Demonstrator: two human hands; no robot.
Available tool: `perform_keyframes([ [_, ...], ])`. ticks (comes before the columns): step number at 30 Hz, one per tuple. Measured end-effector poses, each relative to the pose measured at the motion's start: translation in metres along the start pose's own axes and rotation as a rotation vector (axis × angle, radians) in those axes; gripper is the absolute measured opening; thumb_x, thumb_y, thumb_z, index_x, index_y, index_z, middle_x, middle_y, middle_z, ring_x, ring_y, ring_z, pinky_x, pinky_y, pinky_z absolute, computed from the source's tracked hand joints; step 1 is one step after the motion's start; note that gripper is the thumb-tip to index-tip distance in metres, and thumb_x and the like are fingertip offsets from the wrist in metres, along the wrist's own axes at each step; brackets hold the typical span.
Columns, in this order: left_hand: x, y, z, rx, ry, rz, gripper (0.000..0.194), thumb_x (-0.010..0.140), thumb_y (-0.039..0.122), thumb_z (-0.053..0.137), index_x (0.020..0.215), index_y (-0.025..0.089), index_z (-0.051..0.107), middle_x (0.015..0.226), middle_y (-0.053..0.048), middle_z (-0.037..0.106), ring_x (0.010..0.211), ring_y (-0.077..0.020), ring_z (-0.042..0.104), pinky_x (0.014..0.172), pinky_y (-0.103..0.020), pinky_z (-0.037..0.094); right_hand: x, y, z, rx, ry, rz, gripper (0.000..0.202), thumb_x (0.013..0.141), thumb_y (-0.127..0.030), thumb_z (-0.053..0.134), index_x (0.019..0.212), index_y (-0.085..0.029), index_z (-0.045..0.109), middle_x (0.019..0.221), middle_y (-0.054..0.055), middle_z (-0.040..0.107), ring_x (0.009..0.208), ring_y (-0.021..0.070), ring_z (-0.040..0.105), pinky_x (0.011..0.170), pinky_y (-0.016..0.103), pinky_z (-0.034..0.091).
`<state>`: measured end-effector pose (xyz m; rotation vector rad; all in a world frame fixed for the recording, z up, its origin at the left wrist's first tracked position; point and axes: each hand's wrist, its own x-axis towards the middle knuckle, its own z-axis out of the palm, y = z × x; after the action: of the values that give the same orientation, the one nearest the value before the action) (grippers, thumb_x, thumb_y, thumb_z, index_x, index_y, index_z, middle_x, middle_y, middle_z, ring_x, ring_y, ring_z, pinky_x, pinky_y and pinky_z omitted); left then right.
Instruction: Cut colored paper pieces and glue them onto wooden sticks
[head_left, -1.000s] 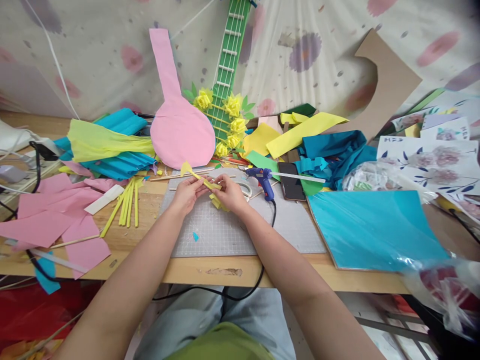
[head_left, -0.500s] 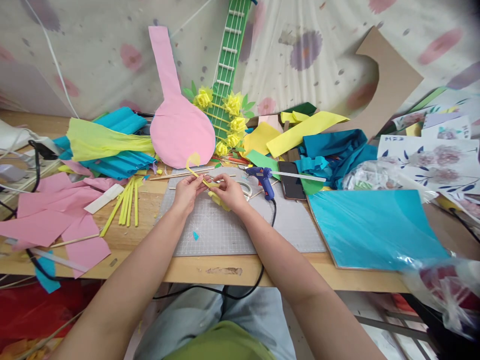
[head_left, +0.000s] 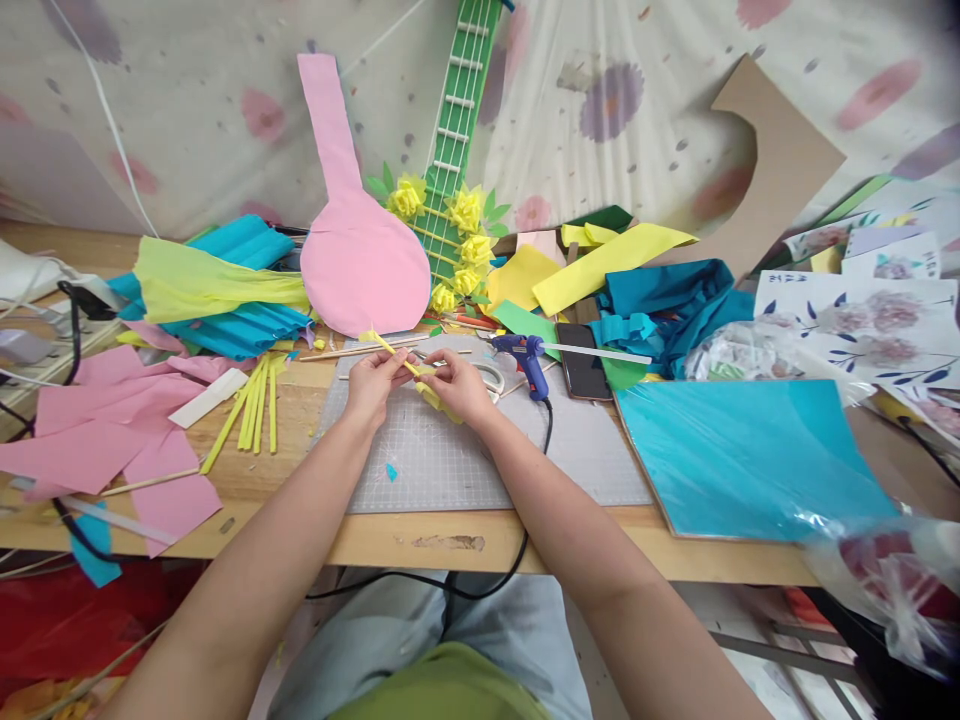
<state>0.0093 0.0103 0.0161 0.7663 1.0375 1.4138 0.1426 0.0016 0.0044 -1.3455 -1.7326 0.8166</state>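
The free end of the yellow strip (head_left: 384, 343) had been lowered and its wide curl lost since the earlier frame, while both hands were kept in nearly the same place. The strip was held above the far left part of the cutting mat (head_left: 435, 475), itself laid along the middle of the worktop (head_left: 296, 400). By the left hand (head_left: 377, 386) the strip was gripped, its fingers pinched together. By the right hand (head_left: 457, 386) a folded yellow piece (head_left: 435, 399) was held between closed fingers; how the two were joined could not be told.

The scissors (head_left: 492, 380) were partly covered by the right hand. Just to its right the blue glue gun (head_left: 529, 362) was laid, its black cord (head_left: 549, 430) led over the mat and past the worktop's front edge. Beside the gun a phone (head_left: 583, 362) was placed. Toward the back edge, the space was filled by a pink cutout (head_left: 364, 265) and yellow flowers (head_left: 469, 240). Near the left edge, yellow strips (head_left: 259, 405) and pink paper (head_left: 97, 420) were scattered; the right front corner was taken up by a blue sheet (head_left: 757, 460).
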Motion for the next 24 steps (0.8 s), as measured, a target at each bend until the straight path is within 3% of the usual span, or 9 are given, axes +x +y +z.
perform_keyframes([
  [15,0.0010,-0.0004,0.0000,0.010,0.011,-0.002,0.025,0.058,0.029,0.072,0.064,0.012,0.055,0.063,-0.002,0.063,0.058,-0.0124,0.061,0.067,-0.030,0.050,0.0007,0.0052,0.0030,0.111,-0.034,-0.013,0.024,0.075,-0.032,0.052,0.096,-0.021,0.051,0.067,-0.002,0.065,0.055,0.0120,0.058,0.051,0.021,0.042],
  [24,0.0040,-0.0037,0.0000,-0.010,0.056,0.047,0.030,0.056,0.027,0.073,0.056,0.015,0.045,0.057,0.001,0.060,0.055,-0.0101,0.058,0.064,-0.027,0.049,0.0024,0.0090,0.0054,0.216,-0.064,0.012,0.022,0.075,-0.027,0.052,0.096,-0.022,0.051,0.075,-0.001,0.068,0.063,0.0126,0.062,0.056,0.024,0.047],
])
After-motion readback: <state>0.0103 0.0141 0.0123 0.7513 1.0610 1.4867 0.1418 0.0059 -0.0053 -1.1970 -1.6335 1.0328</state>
